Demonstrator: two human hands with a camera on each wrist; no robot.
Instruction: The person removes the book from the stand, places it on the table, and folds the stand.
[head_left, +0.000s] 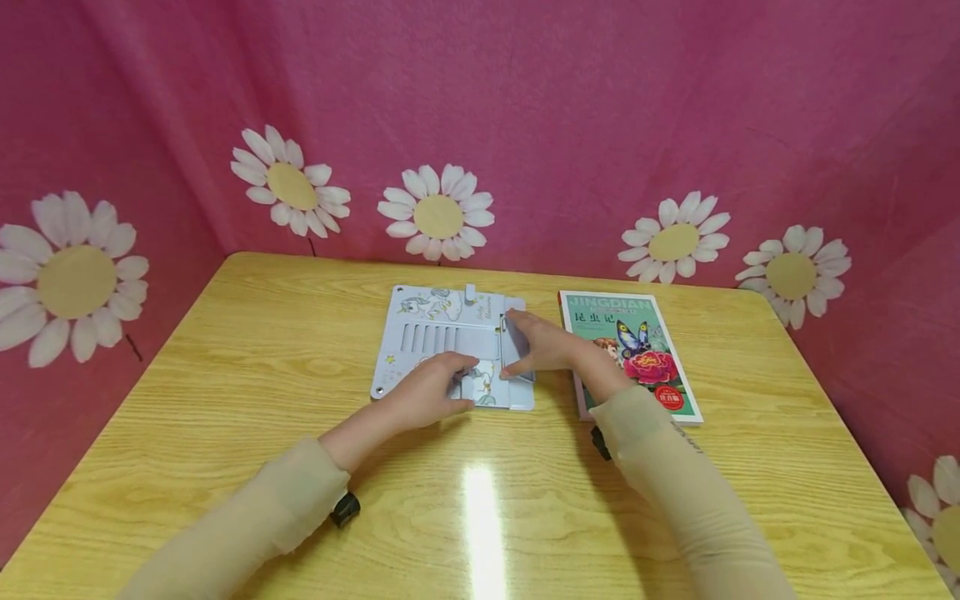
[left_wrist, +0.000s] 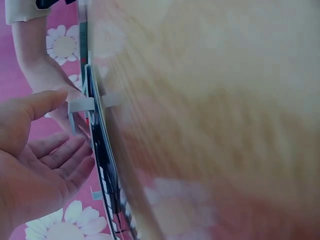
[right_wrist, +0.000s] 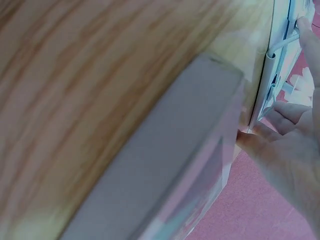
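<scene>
A pale folding book stand [head_left: 431, 342] with unicorn prints and a row of slots lies flat on the wooden table. My left hand [head_left: 423, 392] is over its near edge, around a small upright bracket [left_wrist: 80, 105]; in the left wrist view the fingers are loosely spread beside that bracket. At the stand's right end is a raised flap [head_left: 517, 350], which my right hand [head_left: 546, 343] spans, thumb at the near end and fingers at the far end. In the right wrist view, the thumb [right_wrist: 306, 32] touches the stand's ledge and the other fingers are slightly bent near its edge.
Right of the stand lies a green-covered book [head_left: 637, 350] with a butterfly and a red flower, partly under my right forearm. A small tab [head_left: 470, 293] sticks up at the stand's far edge. Pink cloth with daisies [head_left: 480, 100] hangs behind the table [head_left: 300, 333].
</scene>
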